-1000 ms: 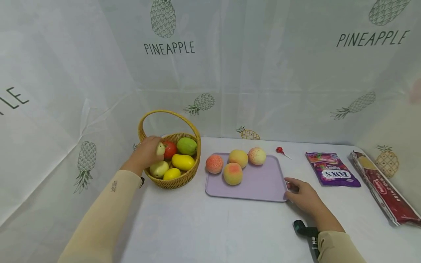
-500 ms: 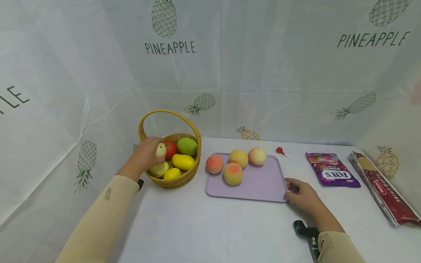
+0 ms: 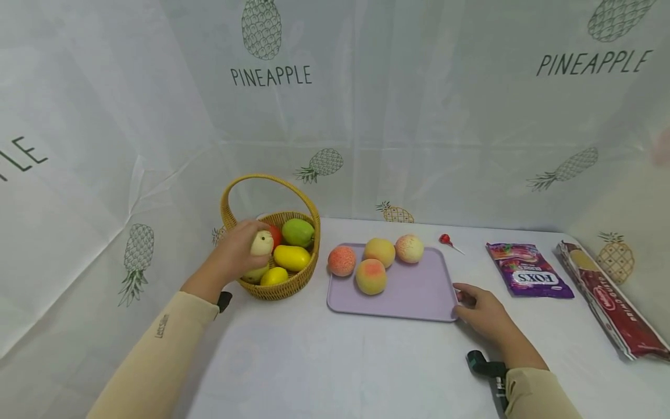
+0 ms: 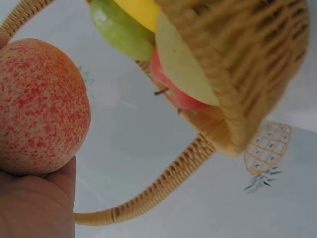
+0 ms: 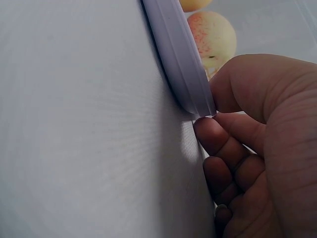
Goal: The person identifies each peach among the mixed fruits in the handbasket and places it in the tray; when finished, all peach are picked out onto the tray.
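Observation:
My left hand [image 3: 230, 256] grips a peach [image 3: 263, 243] over the left part of the wicker basket [image 3: 295, 284]. In the left wrist view this peach [image 4: 42, 106] shows its red-speckled side, apart from the basket. Inside the basket lie a red fruit [image 3: 275, 234], a green fruit [image 3: 298, 233], a yellow mango-like fruit [image 3: 291, 258], a lemon [image 3: 274, 276] and a pale green fruit [image 3: 255, 274], partly covered by my hand. My right hand [image 3: 484, 314] pinches the near right corner of the lilac tray [image 3: 413, 297] between thumb and fingers. Several peaches [image 3: 371, 277] sit on the tray's left and back.
A red lollipop [image 3: 445, 239] lies behind the tray's right side. Farther right are a purple candy bag [image 3: 531, 270] and a long red biscuit packet [image 3: 609, 297]. The basket's tall handle [image 3: 272, 178] arches above the fruit. A pineapple-print sheet [image 3: 419, 116] hangs behind.
My left hand has shifted slightly right with the peach, which now shows more and hides part of the red fruit. The right hand and tray have stayed put.

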A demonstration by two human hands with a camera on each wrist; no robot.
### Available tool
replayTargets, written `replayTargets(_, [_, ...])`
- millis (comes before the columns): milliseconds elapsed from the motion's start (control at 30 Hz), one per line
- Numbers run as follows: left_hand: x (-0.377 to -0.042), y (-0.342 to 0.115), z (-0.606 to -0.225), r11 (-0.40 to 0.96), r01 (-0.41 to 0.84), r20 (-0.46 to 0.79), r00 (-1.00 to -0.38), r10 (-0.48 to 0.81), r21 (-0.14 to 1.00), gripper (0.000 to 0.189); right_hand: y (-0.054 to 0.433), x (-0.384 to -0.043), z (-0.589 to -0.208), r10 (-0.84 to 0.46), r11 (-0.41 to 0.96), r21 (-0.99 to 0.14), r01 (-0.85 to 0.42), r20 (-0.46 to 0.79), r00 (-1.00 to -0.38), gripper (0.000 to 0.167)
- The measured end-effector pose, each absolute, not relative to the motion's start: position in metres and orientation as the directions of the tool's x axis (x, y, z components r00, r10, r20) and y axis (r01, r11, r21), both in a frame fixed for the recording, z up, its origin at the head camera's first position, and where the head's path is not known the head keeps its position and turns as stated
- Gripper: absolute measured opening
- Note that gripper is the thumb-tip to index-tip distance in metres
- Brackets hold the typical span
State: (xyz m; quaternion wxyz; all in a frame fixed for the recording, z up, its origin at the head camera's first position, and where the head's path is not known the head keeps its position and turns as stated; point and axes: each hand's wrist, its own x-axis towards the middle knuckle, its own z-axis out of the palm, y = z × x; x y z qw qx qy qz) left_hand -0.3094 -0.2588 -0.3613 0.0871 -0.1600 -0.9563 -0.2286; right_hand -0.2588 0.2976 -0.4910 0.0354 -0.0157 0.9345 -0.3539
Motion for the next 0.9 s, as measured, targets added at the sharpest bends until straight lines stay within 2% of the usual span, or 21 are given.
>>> replayTargets(567, [-0.297,-0.229,-0.361,0.738,0.495,0.336,-0.865,0.371,0.458,0.059,0.297,-0.258,-0.490,-0.054,0.745,-0.667,-0.008,-0.047,-0.997,0.068])
replayTargets(900, [-0.291,-0.207,-0.360,0.698,0.535,0.327,-0.845,0.424,0.476,0.058,0.296,-0.258,-0.490,-0.049,0.751,-0.661,0.001,-0.057,-0.997,0.069])
